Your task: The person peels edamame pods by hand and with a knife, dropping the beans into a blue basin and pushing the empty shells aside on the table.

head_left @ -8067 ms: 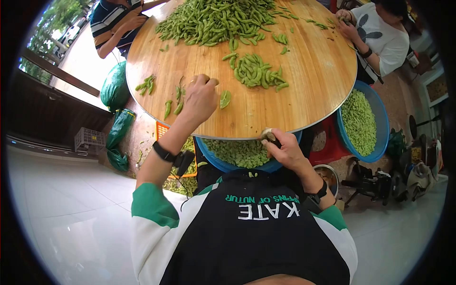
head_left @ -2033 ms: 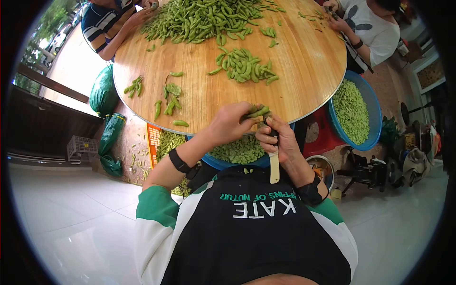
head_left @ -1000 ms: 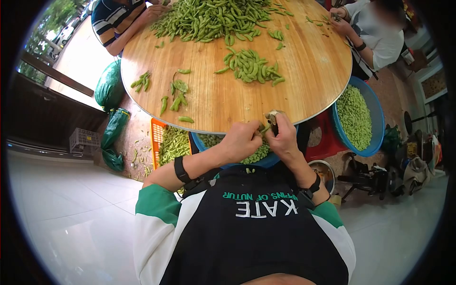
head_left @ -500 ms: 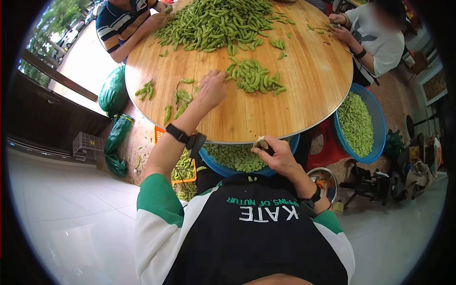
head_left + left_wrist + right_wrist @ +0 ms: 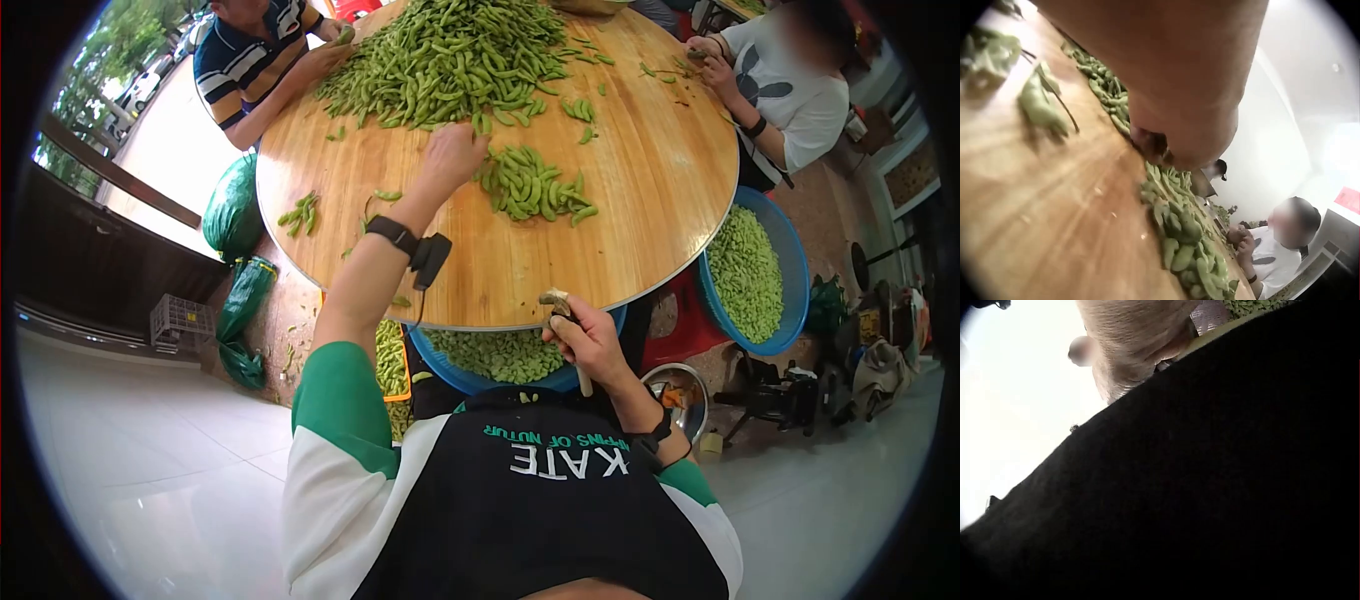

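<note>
On the wooden table (image 5: 400, 270), the left hand (image 5: 455, 158) reaches between the big heap of green pods (image 5: 445, 60) and a smaller pile (image 5: 533, 185). Its fingers bend down, and their tips are hidden, also in the left wrist view, where the hand (image 5: 1179, 125) is beside the pods (image 5: 1188, 244). At the table's near edge the right hand (image 5: 592, 345) grips a knife with a pale handle (image 5: 584, 382); something whitish covers the thumb or a fingertip. Dark cloth hides most of the right hand (image 5: 1138, 344) in the right wrist view.
Below the near edge stands a blue basin (image 5: 450, 372) of shelled beans, with an orange crate (image 5: 405, 365) of pods beside it. Another blue basin (image 5: 795, 270) is at the right, near a metal bowl (image 5: 700, 405). Two people sit across, one at each side. Loose pods lie at the left.
My left hand has moved forward, from beside the loose pods to the edge of the big heap. The right hand stays near the table edge, with the knife's handle now showing below it.
</note>
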`<state>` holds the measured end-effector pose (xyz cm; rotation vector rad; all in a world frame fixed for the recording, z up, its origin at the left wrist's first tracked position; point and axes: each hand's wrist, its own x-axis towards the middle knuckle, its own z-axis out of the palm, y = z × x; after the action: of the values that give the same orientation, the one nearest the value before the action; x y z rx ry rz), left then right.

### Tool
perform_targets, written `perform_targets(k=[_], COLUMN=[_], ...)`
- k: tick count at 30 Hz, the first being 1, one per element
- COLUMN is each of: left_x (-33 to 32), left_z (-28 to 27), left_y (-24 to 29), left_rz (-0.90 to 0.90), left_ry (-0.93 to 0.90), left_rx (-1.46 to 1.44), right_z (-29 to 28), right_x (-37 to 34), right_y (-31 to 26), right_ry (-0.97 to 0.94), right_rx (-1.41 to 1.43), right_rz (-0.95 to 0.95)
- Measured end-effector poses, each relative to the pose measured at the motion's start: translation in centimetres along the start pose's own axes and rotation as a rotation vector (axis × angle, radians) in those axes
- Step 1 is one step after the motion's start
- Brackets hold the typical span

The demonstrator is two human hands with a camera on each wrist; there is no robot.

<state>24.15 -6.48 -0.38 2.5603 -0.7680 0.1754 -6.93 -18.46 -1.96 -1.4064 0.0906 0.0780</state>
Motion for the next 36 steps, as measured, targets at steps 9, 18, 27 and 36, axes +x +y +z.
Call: perform_targets(k=[9,18,27,36], left_x=[-1.3,-15.3,-18.3,-18.7], left_z=[2.0,-3.6,-2.6,-1.2], left_y=[-1.7,7.8,7.8,7.3], left_rz=[0.092,-0.173,-0.307,0.048], left_ry=[0.195,-0.332,-0.468,-0.211], left_rx=[0.086,-1.283,-1.422,-1.207], right_z=[-0.6,0.4,0.7,1.8], right_x=[0.5,1.8,0.7,0.7], right_y=[0.8,-1.5,-0.9,-1.3], right_ry=[0.049,0.03,-0.156,0.062], right_rx=[0.197,0.558,0.636,0.572], right_rz=[0.0,-0.028,-0.026,0.014])
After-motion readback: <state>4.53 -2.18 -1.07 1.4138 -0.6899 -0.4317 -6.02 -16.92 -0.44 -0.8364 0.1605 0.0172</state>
